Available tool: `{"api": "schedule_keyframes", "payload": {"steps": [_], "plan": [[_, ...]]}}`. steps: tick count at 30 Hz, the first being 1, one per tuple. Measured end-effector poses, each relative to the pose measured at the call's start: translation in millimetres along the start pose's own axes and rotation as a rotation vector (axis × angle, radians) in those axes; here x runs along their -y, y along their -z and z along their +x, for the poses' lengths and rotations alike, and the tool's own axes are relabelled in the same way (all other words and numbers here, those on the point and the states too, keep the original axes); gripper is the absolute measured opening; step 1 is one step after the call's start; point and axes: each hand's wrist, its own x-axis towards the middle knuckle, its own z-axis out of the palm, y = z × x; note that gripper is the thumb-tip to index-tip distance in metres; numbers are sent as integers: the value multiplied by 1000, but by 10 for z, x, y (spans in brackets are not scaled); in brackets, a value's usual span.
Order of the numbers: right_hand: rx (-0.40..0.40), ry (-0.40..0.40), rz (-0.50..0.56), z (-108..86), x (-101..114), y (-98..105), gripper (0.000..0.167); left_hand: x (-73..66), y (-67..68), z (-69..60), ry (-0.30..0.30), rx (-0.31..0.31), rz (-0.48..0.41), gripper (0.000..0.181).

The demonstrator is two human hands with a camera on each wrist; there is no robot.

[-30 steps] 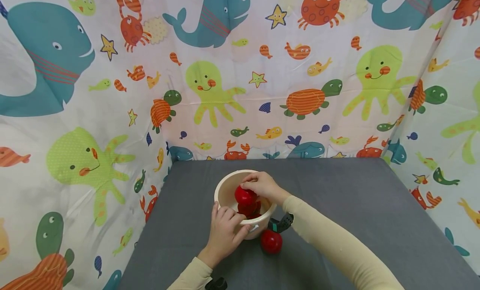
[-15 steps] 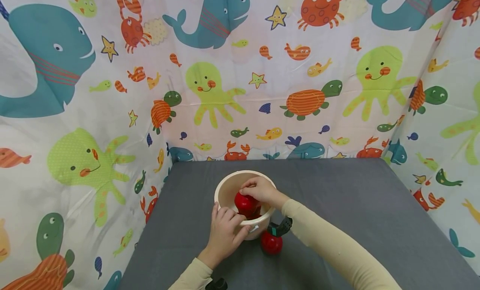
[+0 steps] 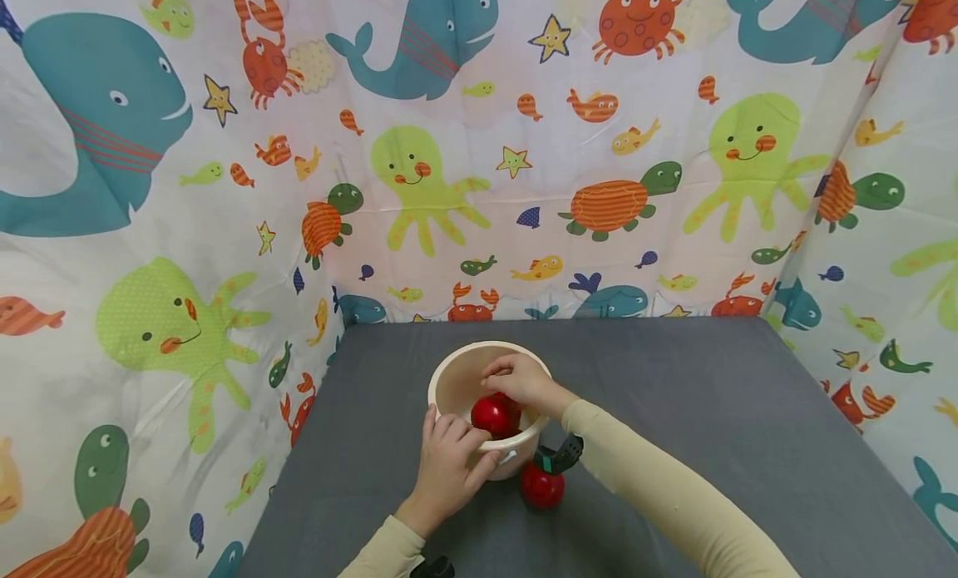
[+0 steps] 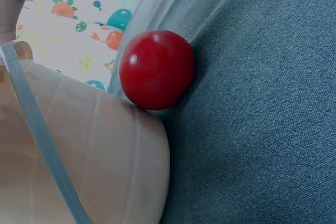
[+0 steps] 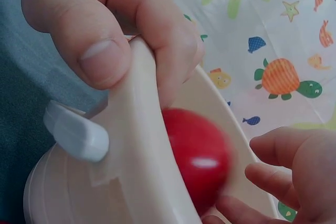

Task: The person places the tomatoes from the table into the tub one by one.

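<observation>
A cream bucket (image 3: 455,382) stands on the grey cloth. My left hand (image 3: 449,466) grips its near rim, thumb outside and fingers over the edge, as the right wrist view shows. Inside lies a shiny red apple-like ball (image 3: 496,417), blurred in the right wrist view. My right hand (image 3: 526,383) hovers over the bucket's opening, its fingers loosely bent beside the ball and holding nothing. Whatever lies under this ball is hidden. Another red apple-like ball (image 4: 157,69) rests on the cloth against the bucket's outer wall.
A grey handle (image 4: 44,140) hangs across the bucket's outside. The dark grey cloth (image 3: 674,412) covers the table around it. Behind and at both sides hangs a curtain (image 3: 449,195) printed with sea animals.
My right hand has lowered the red ball into the bucket and let go of it; the ball now sits lower. My left hand has stayed on the rim.
</observation>
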Motion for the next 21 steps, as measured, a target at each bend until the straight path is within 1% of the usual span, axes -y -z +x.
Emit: {"api": "schedule_keyframes", "payload": {"steps": [7, 11, 15, 21], "plan": [[-8, -4, 16, -5, 2, 15, 24, -15, 4, -8, 11, 14, 0, 16], [-23, -5, 37, -8, 23, 97, 22, -18, -3, -14, 7, 10, -3, 17], [-37, 16, 53, -5, 67, 302, 27, -10, -15, -12, 0, -4, -9, 18], [-46, 30, 105, -54, 109, 735, 36, 7, -38, -19, -10, -30, -17, 18]]}}
